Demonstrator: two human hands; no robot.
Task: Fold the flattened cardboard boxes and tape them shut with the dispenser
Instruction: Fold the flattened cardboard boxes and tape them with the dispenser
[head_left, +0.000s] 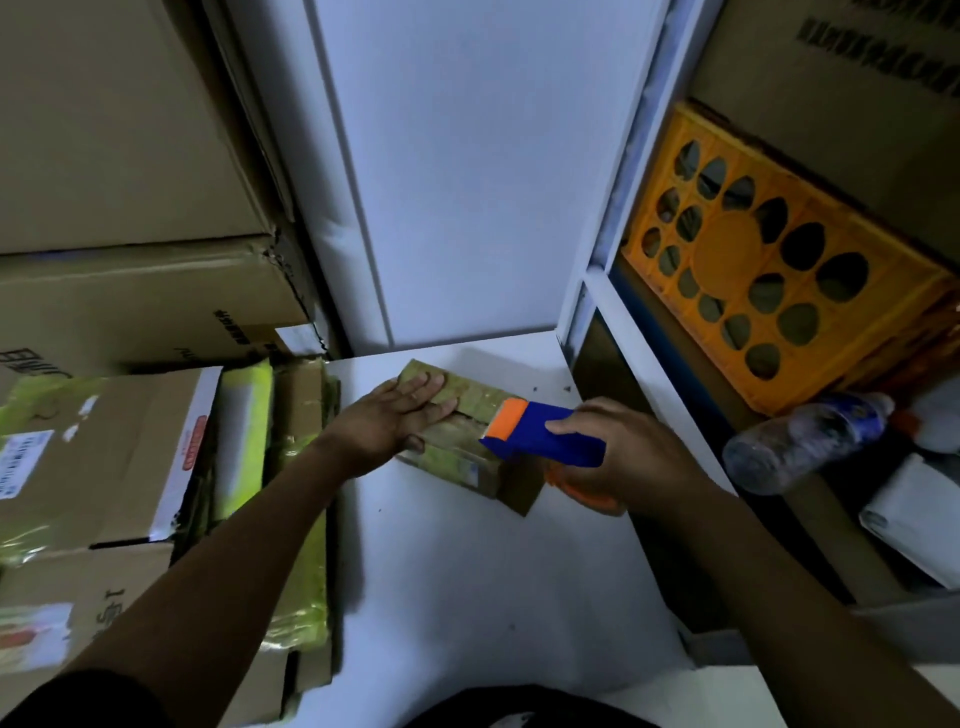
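Box (470, 402), flaps down, sits near table's (467, 571) far edge; my left hand (400, 415) lies flat on it, right hand (623, 452) grips dispenser (545, 436).

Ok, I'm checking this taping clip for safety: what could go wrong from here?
1. The left hand lies flat on the small brown cardboard box, close ahead of the blue and orange tape dispenser; its cutter could catch the fingers.
2. The right hand holding it works at one end, so the box might slide on the white table.
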